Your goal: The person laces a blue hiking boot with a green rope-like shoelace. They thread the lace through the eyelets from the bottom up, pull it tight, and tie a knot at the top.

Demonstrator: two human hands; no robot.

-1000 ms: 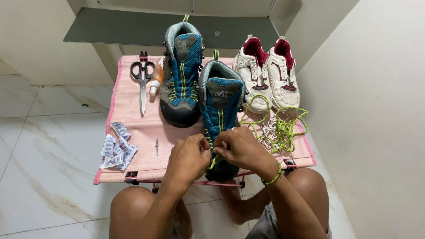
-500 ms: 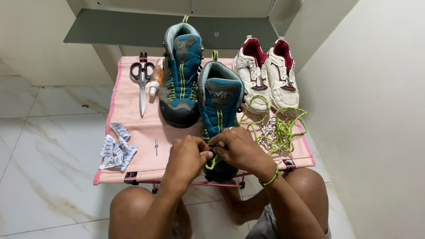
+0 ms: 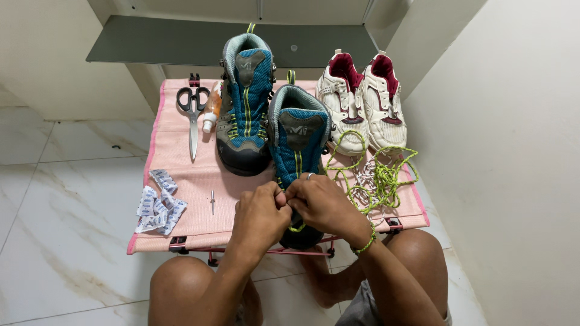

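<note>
Two teal and grey hiking boots stand on a small pink folding table (image 3: 181,175). The near boot (image 3: 299,136) points toward me, and both hands meet over its toe end. My left hand (image 3: 261,216) and my right hand (image 3: 324,203) pinch the neon yellow-green lace (image 3: 295,227) low on this boot's front, fingertips touching. The far boot (image 3: 244,96) stands to its left, laced, with nobody touching it. A green bead bracelet circles my right wrist. The lace ends between my fingers are hidden.
White and maroon sneakers (image 3: 362,102) sit at the table's back right, a tangle of loose yellow-green and white laces (image 3: 377,178) beside them. Scissors (image 3: 193,115), a small bottle (image 3: 211,111), a small metal pin (image 3: 212,201) and white packets (image 3: 158,202) lie left. Wall close on the right.
Both hands have slid slightly down toward the boot's toe, staying closed on the lace. Nothing else on the table has moved.
</note>
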